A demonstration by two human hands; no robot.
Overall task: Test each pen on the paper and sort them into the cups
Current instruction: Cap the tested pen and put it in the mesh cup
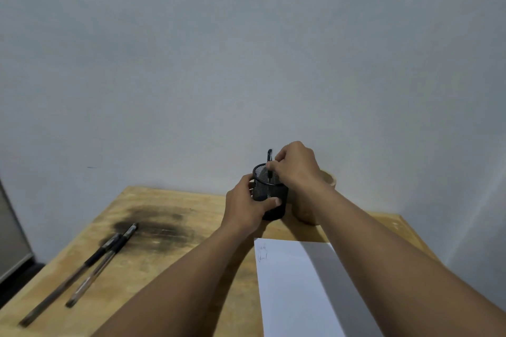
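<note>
Under right hand (297,165) pinch: pen (269,156) upright, lower end inside mesh cup (269,195). Left hand (246,204) wraps cup wall, steadying. Lower straight, release low, avoid rim snag. Wooden cup (329,178) just right of grip; two pens (90,262) far left.

You can count three pens: a first pen (69,279), a second pen (101,265) and a third pen (269,156). Two cups (a black mesh cup (268,191), a tan cup (330,179)). One sheet of paper (295,295).

Legible text: none; sheet of paper (301,295), top-left corner: two handwritten ink scribbles (262,252), unreadable
</note>
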